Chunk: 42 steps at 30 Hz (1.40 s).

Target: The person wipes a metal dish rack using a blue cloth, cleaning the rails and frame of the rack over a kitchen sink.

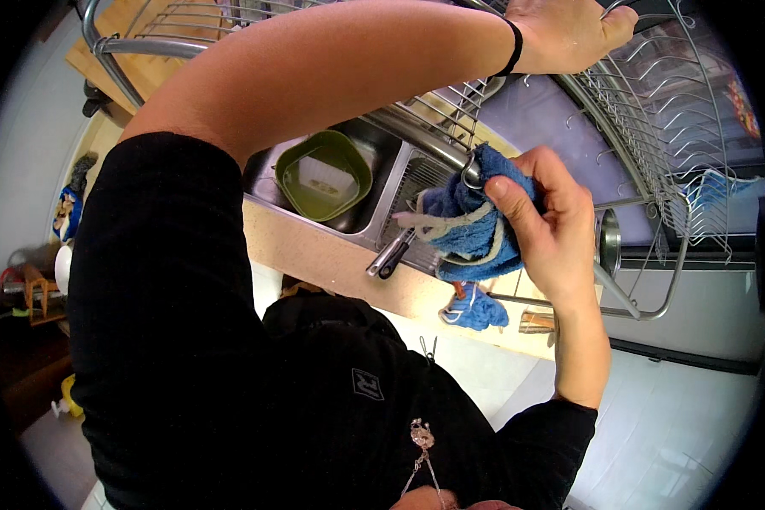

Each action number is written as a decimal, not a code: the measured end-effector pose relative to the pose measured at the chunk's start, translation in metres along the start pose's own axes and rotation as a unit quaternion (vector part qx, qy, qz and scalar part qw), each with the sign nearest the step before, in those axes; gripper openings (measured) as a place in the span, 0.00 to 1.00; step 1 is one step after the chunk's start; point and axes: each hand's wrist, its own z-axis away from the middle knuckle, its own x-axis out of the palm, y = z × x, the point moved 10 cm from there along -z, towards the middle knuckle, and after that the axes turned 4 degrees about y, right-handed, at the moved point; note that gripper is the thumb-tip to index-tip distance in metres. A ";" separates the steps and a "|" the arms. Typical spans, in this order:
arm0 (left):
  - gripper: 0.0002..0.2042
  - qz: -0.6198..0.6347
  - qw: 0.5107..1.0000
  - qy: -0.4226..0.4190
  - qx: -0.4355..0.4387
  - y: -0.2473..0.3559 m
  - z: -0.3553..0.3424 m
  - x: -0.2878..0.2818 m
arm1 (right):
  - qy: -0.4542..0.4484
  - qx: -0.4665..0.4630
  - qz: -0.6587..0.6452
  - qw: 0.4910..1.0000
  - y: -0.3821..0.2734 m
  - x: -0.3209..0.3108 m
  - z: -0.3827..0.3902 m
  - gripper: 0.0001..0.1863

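My right hand [552,217] is closed on a blue cloth [476,225] with pale edging, its thumb pressing on top. The cloth is bunched against the end of a metal tube of the dish rack [425,136]. Bent across the upper view, my left arm reaches to the rack's wire tier, where my left hand [569,36] curls at the wires; the view's top edge cuts off part of it. Below the rack, a green square basin [323,174] holding water and something pale sits in the steel sink [374,140].
Handles of utensils [391,255] stick out over the counter [314,255] edge. A second blue cloth [476,310] hangs lower, below the rack. Wire plate holders [680,110] rise at the right. A yellow bottle [70,397] stands at the far left.
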 end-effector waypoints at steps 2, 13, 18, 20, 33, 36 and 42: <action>0.36 0.004 1.000 0.001 0.003 0.001 0.001 0.002 | 0.000 0.016 0.061 0.998 0.001 -0.002 -0.005 0.11; 0.37 -0.150 0.987 0.061 -0.017 0.009 0.004 0.003 | 0.093 -0.238 0.132 0.958 -0.037 -0.010 0.025 0.12; 0.37 -0.002 0.999 -0.042 -0.010 0.006 -0.007 0.006 | 0.018 -0.103 0.133 0.986 -0.015 -0.004 0.011 0.10; 0.36 -0.015 0.997 -0.003 0.070 0.012 -0.011 0.005 | -0.011 -0.010 0.106 0.994 -0.002 -0.004 -0.003 0.10; 0.11 -0.116 0.967 -0.027 0.225 0.030 -0.015 0.017 | 0.035 0.282 -0.369 0.885 0.141 -0.079 -0.030 0.13; 0.13 -0.127 0.954 0.001 0.270 0.032 -0.013 0.015 | 0.042 0.266 -0.390 0.881 0.137 -0.065 -0.045 0.11; 0.13 -0.085 0.969 -0.021 0.229 0.029 -0.013 0.017 | 0.075 0.208 -0.412 0.884 0.140 -0.051 -0.085 0.07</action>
